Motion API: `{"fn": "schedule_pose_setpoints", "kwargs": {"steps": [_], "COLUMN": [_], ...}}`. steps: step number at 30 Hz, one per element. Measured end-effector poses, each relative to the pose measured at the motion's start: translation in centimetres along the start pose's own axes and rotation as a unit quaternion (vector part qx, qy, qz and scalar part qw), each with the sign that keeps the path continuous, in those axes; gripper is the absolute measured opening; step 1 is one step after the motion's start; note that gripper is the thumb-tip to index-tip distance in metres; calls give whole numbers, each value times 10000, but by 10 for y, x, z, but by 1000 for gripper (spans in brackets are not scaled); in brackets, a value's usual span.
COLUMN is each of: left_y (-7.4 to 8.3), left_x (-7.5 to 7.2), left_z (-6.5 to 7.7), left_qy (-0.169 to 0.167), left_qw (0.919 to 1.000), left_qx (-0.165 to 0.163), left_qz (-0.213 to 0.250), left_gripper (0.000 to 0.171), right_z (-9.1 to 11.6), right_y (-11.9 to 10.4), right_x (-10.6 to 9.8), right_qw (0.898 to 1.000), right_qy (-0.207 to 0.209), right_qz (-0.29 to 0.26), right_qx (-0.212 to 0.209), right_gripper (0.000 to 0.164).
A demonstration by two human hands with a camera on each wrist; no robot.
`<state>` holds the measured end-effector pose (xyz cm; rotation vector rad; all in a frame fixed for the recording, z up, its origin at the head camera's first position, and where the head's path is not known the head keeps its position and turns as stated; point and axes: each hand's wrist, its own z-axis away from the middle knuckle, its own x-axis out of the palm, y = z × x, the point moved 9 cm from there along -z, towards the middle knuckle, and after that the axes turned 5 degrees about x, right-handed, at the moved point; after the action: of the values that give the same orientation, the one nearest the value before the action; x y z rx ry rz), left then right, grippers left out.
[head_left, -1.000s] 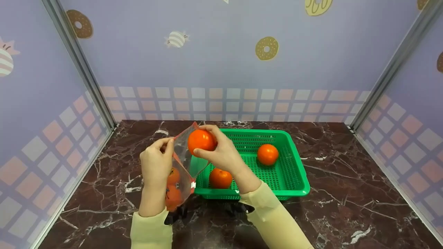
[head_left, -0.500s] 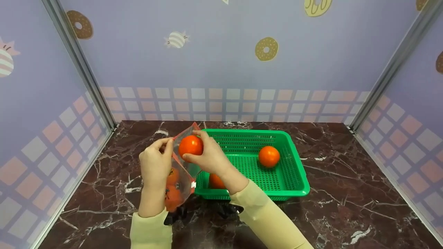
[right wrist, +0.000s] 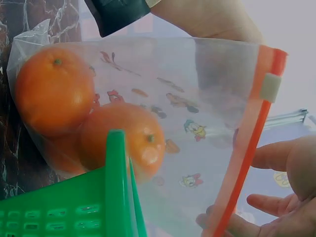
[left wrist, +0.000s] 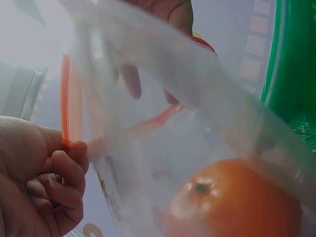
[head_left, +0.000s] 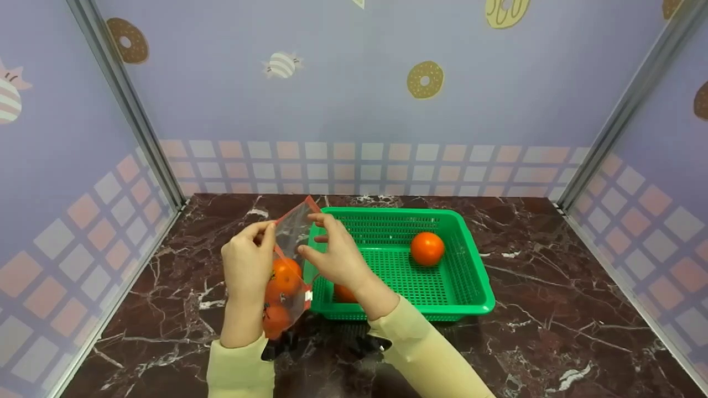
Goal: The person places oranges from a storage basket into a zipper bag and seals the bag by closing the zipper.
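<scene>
The clear plastic bag (right wrist: pixel 222 113) bears multicoloured cartoon figures (right wrist: pixel 195 129), a red-orange closure strip (right wrist: pixel 247 148) and a white slider (right wrist: pixel 270 88); the round fruits (head_left: pixel 427 249) are orange with green stem ends (right wrist: pixel 58 62). The slotted plastic basket (head_left: pixel 472 249) is green, the marbled table (head_left: pixel 553 309) dark reddish-brown with white veins (head_left: pixel 571 378). Lavender wall panels (head_left: pixel 354 105) show brown doughnuts (head_left: pixel 425 92) and pink and white squares (head_left: pixel 344 150).

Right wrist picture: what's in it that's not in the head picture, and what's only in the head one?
Only the right wrist view clearly shows cartoon ducks on the bag. Only the head view shows two oranges inside the basket, one of them mostly hidden, within the green basket. Both show the bag with bagged oranges in it, the basket and the right hand.
</scene>
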<state>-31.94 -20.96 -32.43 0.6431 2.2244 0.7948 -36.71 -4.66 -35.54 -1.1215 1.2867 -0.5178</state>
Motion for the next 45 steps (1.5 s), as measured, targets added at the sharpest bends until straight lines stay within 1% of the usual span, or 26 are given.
{"fn": "schedule_pose_setpoints", "kwargs": {"steps": [6, 15, 24, 33, 45], "left_y": [0, 1, -2, -1, -2], "left_x": [-1, -1, -2, -2, -1], "left_z": [0, -1, -1, -1, 0], "left_qy": [25, 94, 157, 116, 36], "left_qw": [10000, 9999, 9999, 9999, 9999], "left_qx": [-60, 37, 42, 14, -100], "left_qz": [-42, -14, -3, 45, 4], "left_gripper": [23, 22, 20, 21, 22], "right_z": [3, 6, 7, 10, 10], "right_y": [-1, -1, 6, 10, 32], "right_x": [-5, -14, -18, -37, -64], "right_qw": [9999, 9995, 9991, 9975, 9933], "right_qy": [90, 139, 147, 550, 1076], "right_qz": [1, -82, -219, -209, -404], "right_qx": [-56, -265, -318, -398, -77], "right_gripper": [57, 56, 53, 53, 52]}}
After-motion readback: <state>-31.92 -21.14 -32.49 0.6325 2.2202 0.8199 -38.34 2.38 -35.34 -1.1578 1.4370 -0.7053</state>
